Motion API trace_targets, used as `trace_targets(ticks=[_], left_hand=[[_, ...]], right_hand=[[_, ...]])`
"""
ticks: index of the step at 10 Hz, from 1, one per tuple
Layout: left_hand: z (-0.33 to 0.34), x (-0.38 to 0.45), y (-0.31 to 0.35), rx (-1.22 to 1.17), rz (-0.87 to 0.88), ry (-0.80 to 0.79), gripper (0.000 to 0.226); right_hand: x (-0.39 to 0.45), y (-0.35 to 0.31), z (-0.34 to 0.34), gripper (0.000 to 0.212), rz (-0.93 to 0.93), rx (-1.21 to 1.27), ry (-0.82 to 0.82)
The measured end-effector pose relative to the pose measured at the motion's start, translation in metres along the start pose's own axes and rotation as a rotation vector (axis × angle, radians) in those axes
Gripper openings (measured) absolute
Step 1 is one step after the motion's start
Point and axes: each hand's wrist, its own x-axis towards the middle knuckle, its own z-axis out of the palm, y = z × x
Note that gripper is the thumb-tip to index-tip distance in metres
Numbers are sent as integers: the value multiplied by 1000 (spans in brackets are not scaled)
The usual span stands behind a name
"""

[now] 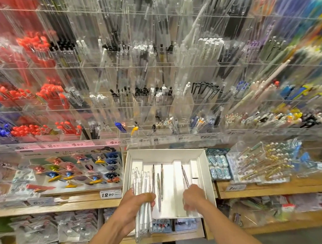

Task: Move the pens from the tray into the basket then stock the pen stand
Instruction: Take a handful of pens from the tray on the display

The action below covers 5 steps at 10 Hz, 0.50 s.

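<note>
A bundle of clear white pens (144, 201) lies at the left end of the white tray (165, 151), gripped by the left hand (134, 206), whose fingers curl round the barrels. A few thin metal pens (159, 187) lie loose in the tray's middle slots, between the hands. The right hand (193, 197) reaches into the tray's right side with fingers curled downward; whether it holds anything cannot be told.

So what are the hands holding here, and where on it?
Left hand grips a bundle of clear pens around their lower half. Right hand reaches into the tray; its hold is unclear.
</note>
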Motion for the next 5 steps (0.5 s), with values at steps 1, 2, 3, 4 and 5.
trace_targets(ticks=[1, 2, 3, 4, 5], left_hand=[[-1, -1, 0, -3, -9, -5, 122], [-4, 1, -2, 26, -23, 5, 111], [-5, -1, -1, 49, -20, -7, 92], [-8, -3, -2, 61, -19, 5, 86], [-12, -4, -4, 69, -31, 36, 113]], right_hand=[[6, -7, 14, 18, 65, -26, -19], [11, -15, 20, 10, 101, -118, -51], [14, -19, 22, 33, 54, -58, -23], [15, -24, 27, 40, 111, 20, 53], [17, -29, 38, 51, 187, 63, 154]])
